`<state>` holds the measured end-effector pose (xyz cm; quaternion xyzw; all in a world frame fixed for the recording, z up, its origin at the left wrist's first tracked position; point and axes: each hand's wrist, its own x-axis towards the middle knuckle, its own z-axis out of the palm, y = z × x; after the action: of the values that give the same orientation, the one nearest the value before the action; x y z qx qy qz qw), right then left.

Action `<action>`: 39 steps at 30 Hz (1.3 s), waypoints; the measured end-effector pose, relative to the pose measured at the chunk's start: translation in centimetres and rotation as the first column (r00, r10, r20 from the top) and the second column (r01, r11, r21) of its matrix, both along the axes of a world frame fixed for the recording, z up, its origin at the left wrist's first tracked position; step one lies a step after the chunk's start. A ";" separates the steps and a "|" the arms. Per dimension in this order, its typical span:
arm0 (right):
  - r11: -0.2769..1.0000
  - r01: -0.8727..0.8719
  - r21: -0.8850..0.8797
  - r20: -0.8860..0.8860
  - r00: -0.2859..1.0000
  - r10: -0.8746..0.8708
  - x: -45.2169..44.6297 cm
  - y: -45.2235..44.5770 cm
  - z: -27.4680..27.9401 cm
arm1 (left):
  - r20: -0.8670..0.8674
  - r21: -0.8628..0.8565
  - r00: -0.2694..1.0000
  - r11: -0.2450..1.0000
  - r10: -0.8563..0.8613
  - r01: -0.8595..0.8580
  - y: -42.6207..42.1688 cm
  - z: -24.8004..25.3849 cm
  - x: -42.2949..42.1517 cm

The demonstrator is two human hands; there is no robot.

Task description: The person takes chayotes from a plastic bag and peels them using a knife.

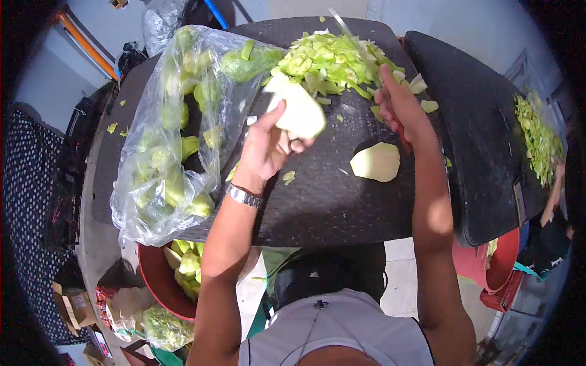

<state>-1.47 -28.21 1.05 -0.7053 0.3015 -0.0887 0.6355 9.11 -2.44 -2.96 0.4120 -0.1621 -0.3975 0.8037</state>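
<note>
My left hand, with a metal watch at the wrist, is closed around a peeled, pale chayote above the dark table. My right hand is closed on a knife, whose thin blade is blurred and points away over the peelings; its handle is hidden in the fingers. A heap of green peelings lies just beyond both hands. On the table below my right hand rests another peeled chayote. An unpeeled green chayote lies at the bag's edge, left of the heap.
A clear plastic bag of green chayotes covers the table's left side. Below stand a red tub with pale green pieces and another red tub at right. A second dark table adjoins at right, with more peelings near another person's arm.
</note>
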 end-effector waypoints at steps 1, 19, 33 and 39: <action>0.998 -0.009 0.057 0.021 1.000 0.008 -0.5 0.1 -0.2 | -0.019 -0.089 1.000 0.996 0.023 -0.025 -0.2 0.1 -0.3; 0.959 -0.276 0.063 0.067 0.960 0.272 -5.6 10.4 -1.4 | -0.424 -0.174 0.896 0.960 0.129 -0.221 -1.1 0.6 -1.8; 0.957 -0.271 -0.103 -0.018 0.962 0.271 -8.6 13.9 -2.3 | -0.295 -0.109 0.918 0.945 0.265 -0.308 -1.3 -0.1 -2.4; 0.959 -0.274 -0.076 0.035 0.960 0.278 -8.6 14.3 -3.8 | -0.280 -0.056 0.916 0.948 0.286 -0.313 -1.0 -0.4 -2.2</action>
<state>-10.04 -13.95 -2.75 -0.7602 0.1822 -0.0260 0.6230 6.93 -3.48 -3.39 0.3337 -0.0061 -0.3131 0.8891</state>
